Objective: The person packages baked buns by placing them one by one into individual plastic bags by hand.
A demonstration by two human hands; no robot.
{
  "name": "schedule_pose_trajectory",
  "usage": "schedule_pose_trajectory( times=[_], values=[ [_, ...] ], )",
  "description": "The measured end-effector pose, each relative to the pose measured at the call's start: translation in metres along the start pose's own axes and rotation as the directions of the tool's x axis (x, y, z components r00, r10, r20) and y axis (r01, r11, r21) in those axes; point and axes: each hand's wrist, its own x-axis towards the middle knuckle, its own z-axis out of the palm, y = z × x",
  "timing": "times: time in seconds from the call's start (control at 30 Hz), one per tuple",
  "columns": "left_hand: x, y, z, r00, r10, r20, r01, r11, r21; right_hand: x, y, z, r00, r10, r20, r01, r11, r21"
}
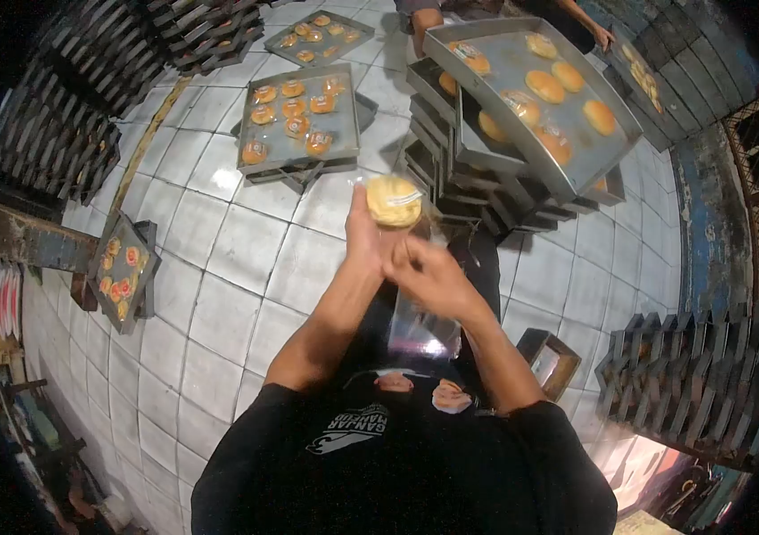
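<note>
A round yellow bun [394,201] in a clear plastic bag with a printed white label is held up in my left hand [363,234], its thumb along the left side of the bag. Just below the bun, my right hand [429,275] is curled closed near the lower end of the bag; what its fingers hold, if anything, is hidden. Flat clear plastic bags [422,334] lie on my lap beneath my forearms.
A tray of buns [571,134] tops a stack of metal trays at right. Ahead on the tiled floor are a tray of bagged buns [297,120] and another tray [319,37]. A smaller tray [121,272] is at left. Another person's hand [603,37] shows at top right.
</note>
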Motion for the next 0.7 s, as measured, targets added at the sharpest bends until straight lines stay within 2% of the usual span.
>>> schedule_pose_trajectory(
  times=[0.03,0.07,0.13,0.17,0.2,0.23,0.27,0.3,0.33,0.4,0.43,0.47,0.5,0.57,0.6,0.63,0.7],
  values=[
    [0.006,0.005,0.005,0.999,0.006,-0.034,-0.007,1.000,-0.025,-0.001,-0.007,-0.008,1.000,-0.016,0.009,0.017,1.000,-0.010],
    [0.007,0.016,0.002,0.999,0.034,0.015,-0.034,0.998,-0.052,-0.018,-0.018,-0.020,0.974,-0.053,0.218,0.017,0.986,0.164],
    [0.001,0.036,-0.011,0.996,0.071,-0.044,-0.072,0.997,-0.021,-0.056,-0.029,-0.032,0.812,-0.194,0.551,-0.125,0.864,0.488],
    [-0.005,0.042,-0.008,0.997,0.067,-0.045,-0.068,0.998,-0.004,-0.048,-0.027,-0.028,0.817,-0.192,0.544,-0.125,0.862,0.491],
    [-0.025,0.037,0.002,0.999,-0.020,0.044,0.020,1.000,0.004,-0.029,-0.025,-0.023,0.972,-0.224,0.070,0.226,0.974,-0.011],
    [-0.053,0.029,0.009,0.986,-0.107,0.129,0.106,0.994,0.019,-0.019,-0.024,-0.021,0.817,-0.475,-0.328,0.208,0.773,-0.599],
    [-0.069,0.025,0.015,0.946,-0.242,0.214,0.240,0.970,0.034,-0.020,-0.024,-0.025,0.799,-0.553,-0.238,0.287,0.697,-0.657],
    [-0.072,0.028,0.009,0.878,-0.384,0.284,0.370,0.923,0.105,-0.021,-0.025,-0.020,0.766,-0.621,-0.167,0.400,0.664,-0.632],
    [-0.085,0.024,0.004,0.958,-0.163,0.236,0.103,0.964,0.245,-0.023,-0.024,-0.015,0.790,-0.600,-0.129,0.393,0.655,-0.645],
    [-0.076,0.025,0.006,0.962,0.092,0.257,-0.187,0.907,0.376,-0.010,-0.021,-0.020,0.794,-0.604,-0.076,0.405,0.617,-0.675],
    [-0.042,0.020,-0.014,0.951,0.079,0.297,-0.198,0.897,0.395,0.000,-0.009,-0.027,0.877,-0.407,-0.254,0.230,0.821,-0.523],
    [-0.022,0.020,-0.021,0.938,0.072,0.339,-0.216,0.886,0.411,0.010,0.002,-0.033,0.911,-0.168,-0.378,0.041,0.946,-0.323],
    [-0.023,0.020,-0.016,0.930,0.102,0.353,-0.246,0.887,0.390,0.017,0.008,-0.037,0.914,-0.195,-0.356,0.067,0.937,-0.342],
    [-0.031,0.015,-0.007,0.891,0.218,0.400,-0.447,0.579,0.682,0.027,0.016,-0.041,0.836,-0.285,-0.468,0.090,0.914,-0.396],
    [-0.017,0.007,-0.014,0.798,0.375,0.471,-0.602,0.458,0.655,0.029,0.016,-0.042,0.815,-0.391,-0.428,0.151,0.856,-0.494],
    [-0.018,0.007,-0.012,0.790,0.378,0.483,-0.613,0.457,0.644,0.028,0.010,-0.043,0.849,-0.396,-0.349,0.156,0.819,-0.552],
    [-0.020,0.009,-0.004,0.811,0.424,0.402,-0.582,0.519,0.626,0.022,-0.009,-0.034,0.831,-0.463,-0.309,0.194,0.761,-0.619]
  ],
)
